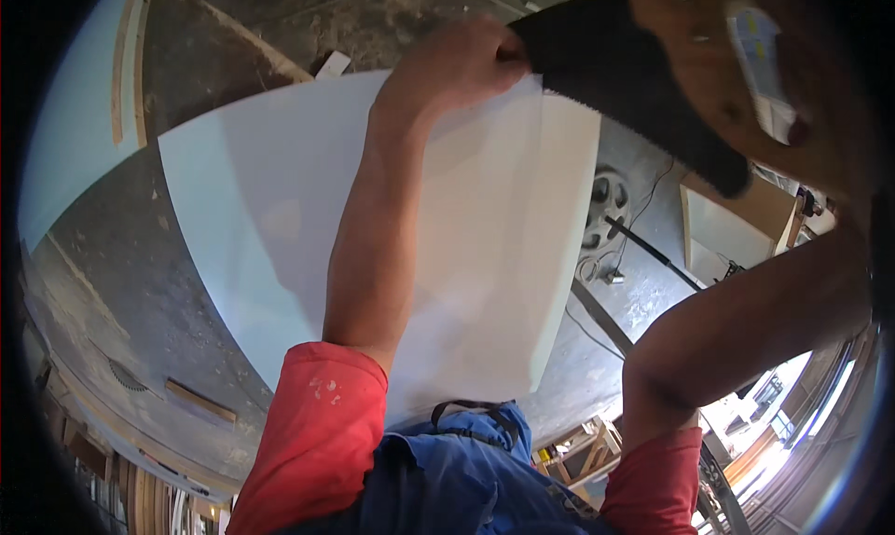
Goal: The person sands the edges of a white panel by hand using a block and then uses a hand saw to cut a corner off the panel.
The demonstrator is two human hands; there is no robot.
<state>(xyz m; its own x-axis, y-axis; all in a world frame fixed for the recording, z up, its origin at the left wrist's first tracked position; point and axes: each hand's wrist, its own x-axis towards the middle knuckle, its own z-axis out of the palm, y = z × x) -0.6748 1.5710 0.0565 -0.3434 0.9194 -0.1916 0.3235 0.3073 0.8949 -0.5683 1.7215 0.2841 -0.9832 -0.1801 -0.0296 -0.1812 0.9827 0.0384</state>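
A large white sheet (475, 237) lies in front of me, with a fold or line running near its right side. My left hand (457, 64) is closed at the sheet's far edge, its fingertips mostly hidden. Just right of it, the dark toothed blade of a handsaw (615, 60) meets that edge, teeth toward me. My right hand (839, 171) is closed around the saw's brown wooden handle at the upper right; shadow and the rim of the view hide most of its fingers.
Right of the sheet, a spoked metal wheel (606, 204) and a dark rod (653, 251) stand near a cable. A wooden box (736, 218) sits farther right. A small white block (333, 65) lies beyond the sheet, and a wood strip (200, 400) lies at the lower left.
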